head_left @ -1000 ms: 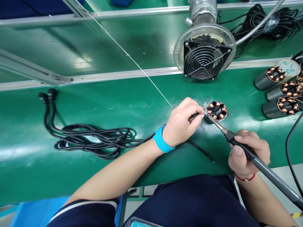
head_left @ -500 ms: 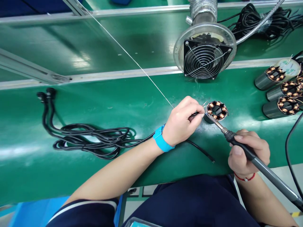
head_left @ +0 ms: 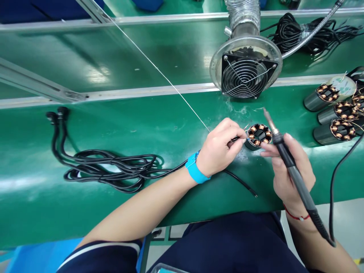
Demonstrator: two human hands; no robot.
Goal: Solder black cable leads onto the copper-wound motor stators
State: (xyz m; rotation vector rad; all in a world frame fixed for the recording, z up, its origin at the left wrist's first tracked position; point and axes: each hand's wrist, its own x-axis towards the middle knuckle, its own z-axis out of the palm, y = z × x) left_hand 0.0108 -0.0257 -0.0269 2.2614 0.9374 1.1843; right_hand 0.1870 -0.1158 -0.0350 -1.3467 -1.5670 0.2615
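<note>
Upright on the green bench stands a motor stator (head_left: 259,135) with copper coils around its top. My left hand (head_left: 223,146) is closed at its left side, pinching the end of a black cable; a thin blue wire reaches from the fingertips to the stator's rim. A thin white solder wire (head_left: 182,96) slants down to this same hand. My right hand (head_left: 294,170) grips a soldering iron (head_left: 291,167), its tip raised above and right of the stator, apart from it. Two of its fingers stretch toward the stator's right edge; whether they touch is unclear.
A fume extractor fan (head_left: 245,76) hangs behind the stator, with wisps of smoke below it. Several more stators (head_left: 331,131) lie at the right. Coiled black cables (head_left: 110,167) rest at the left, and another black cable bundle (head_left: 304,34) sits at the back right.
The soldering iron has lifted off the stator's left rim and swung up and right, its tip now pointing toward the fan. Right-hand fingers have loosened and extended. My left hand stays in place.
</note>
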